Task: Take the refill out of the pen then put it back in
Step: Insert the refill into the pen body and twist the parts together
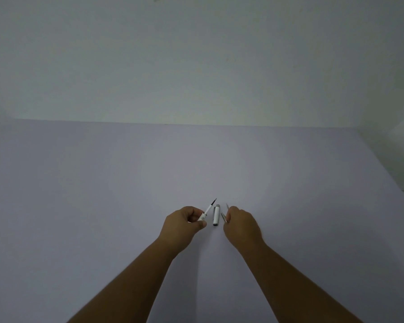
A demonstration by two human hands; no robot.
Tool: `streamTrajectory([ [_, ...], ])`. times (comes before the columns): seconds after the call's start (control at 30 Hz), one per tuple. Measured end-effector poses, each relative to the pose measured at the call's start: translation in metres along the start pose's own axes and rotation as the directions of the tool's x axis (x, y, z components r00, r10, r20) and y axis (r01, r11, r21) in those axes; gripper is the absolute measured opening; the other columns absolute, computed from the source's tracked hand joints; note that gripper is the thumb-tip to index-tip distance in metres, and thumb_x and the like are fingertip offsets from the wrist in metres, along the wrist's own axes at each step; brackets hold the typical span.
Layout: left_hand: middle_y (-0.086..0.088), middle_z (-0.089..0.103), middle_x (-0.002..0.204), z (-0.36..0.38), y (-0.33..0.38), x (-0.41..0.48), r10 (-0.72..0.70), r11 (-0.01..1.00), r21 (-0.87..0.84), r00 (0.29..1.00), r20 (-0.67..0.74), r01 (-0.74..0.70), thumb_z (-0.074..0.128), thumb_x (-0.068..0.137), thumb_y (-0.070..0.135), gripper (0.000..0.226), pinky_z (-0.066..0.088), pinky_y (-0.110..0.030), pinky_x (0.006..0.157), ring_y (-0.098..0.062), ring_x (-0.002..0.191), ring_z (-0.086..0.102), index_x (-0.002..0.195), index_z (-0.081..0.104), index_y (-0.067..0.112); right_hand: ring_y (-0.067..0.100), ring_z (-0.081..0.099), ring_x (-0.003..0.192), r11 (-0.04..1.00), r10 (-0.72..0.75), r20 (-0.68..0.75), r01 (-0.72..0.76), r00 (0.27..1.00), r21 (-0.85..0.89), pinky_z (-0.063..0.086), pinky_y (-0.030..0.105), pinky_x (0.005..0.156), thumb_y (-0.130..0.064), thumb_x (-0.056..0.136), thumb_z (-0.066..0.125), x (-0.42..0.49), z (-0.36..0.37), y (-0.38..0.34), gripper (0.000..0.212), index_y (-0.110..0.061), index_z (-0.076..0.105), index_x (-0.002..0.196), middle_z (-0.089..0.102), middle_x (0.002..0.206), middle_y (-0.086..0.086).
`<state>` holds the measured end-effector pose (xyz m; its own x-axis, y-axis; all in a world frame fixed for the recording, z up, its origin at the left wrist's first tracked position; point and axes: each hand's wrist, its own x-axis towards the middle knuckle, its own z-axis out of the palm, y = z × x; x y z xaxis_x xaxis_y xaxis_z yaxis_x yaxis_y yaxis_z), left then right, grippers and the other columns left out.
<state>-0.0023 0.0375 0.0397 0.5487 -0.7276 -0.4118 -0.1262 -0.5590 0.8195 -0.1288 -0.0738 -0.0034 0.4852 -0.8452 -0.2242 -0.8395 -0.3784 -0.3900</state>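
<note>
The left hand (184,222) pinches a white barrel (204,214), dark tip pointing far-right. A white cap (216,215) lies on the surface (289,183) between the hands. The right hand (240,224) is curled around a thin refill (224,217), mostly hidden by the fingers.

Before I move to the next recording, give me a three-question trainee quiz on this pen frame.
1. True or false: the white pen cap lies on the table between the hands.
2. Which hand holds the white pen section with the dark tip? A left, B right
3. What does the right hand hold?

Key: 1 true. 2 A, the left hand. 3 A thin metallic piece, possibly the refill; too small to tell.
</note>
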Motion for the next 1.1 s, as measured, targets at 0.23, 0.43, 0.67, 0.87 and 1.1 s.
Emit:
streamTrajectory([
  [0.23, 0.008, 0.065, 0.077, -0.003, 0.002, -0.001, 0.015, 0.998, 0.057, 1.0, -0.002, -0.015, 0.071, 0.08, 0.022, 0.008, 0.04, -0.016, 0.056, -0.004, 0.064, 0.054, 0.087, 0.069, 0.025, 0.012, 0.052, 0.063, 0.684, 0.179, -0.001, -0.124, 0.984, 0.719, 0.041, 0.023, 0.058, -0.02, 0.083, 0.06, 0.001, -0.027, -0.015, 0.014, -0.014, 0.068, 0.093, 0.062, 0.072, -0.004],
  [0.43, -0.004, 0.068, 0.087, -0.004, 0.009, -0.005, 0.047, 0.992, 0.115, 0.999, 0.003, -0.047, 0.07, 0.081, 0.022, 0.008, 0.041, -0.017, 0.057, -0.01, 0.066, 0.052, 0.09, 0.07, 0.022, 0.01, 0.055, 0.069, 0.433, 0.128, 0.07, -0.119, 0.989, 0.894, 0.047, 0.024, 0.064, -0.021, 0.083, 0.064, -0.007, -0.06, -0.029, 0.012, -0.025, 0.068, 0.072, 0.069, 0.07, -0.012],
  [0.67, 0.008, 0.061, 0.074, -0.001, 0.02, -0.013, 0.101, 0.988, 0.111, 0.995, 0.018, -0.103, 0.069, 0.082, 0.021, 0.005, 0.037, -0.016, 0.054, -0.006, 0.061, 0.05, 0.084, 0.066, 0.025, 0.01, 0.054, 0.069, 0.495, 0.022, 0.143, -0.135, 0.989, 0.859, 0.044, 0.025, 0.063, -0.019, 0.078, 0.067, -0.018, -0.063, -0.029, 0.008, -0.023, 0.071, 0.073, 0.07, 0.064, -0.013],
  [0.87, 0.007, 0.063, 0.069, -0.001, 0.025, -0.02, 0.072, 0.995, 0.064, 0.997, 0.025, -0.074, 0.07, 0.081, 0.018, 0.006, 0.04, -0.016, 0.055, -0.007, 0.061, 0.052, 0.083, 0.068, 0.024, 0.016, 0.054, 0.074, 0.408, 0.002, 0.189, -0.174, 0.982, 0.896, 0.047, 0.029, 0.066, -0.013, 0.077, 0.067, -0.026, -0.063, -0.028, 0.011, -0.024, 0.071, 0.078, 0.068, 0.085, 0.002],
  [1.1, 0.008, 0.064, 0.067, -0.004, 0.033, -0.029, 0.091, 0.996, 0.007, 0.995, 0.047, -0.092, 0.068, 0.082, 0.019, 0.005, 0.044, -0.016, 0.059, -0.004, 0.06, 0.056, 0.085, 0.071, 0.022, 0.013, 0.058, 0.073, 0.442, -0.116, 0.208, -0.137, 0.971, 0.887, 0.047, 0.026, 0.063, -0.017, 0.075, 0.068, -0.037, -0.066, -0.026, 0.007, -0.024, 0.07, 0.076, 0.07, 0.086, 0.004],
])
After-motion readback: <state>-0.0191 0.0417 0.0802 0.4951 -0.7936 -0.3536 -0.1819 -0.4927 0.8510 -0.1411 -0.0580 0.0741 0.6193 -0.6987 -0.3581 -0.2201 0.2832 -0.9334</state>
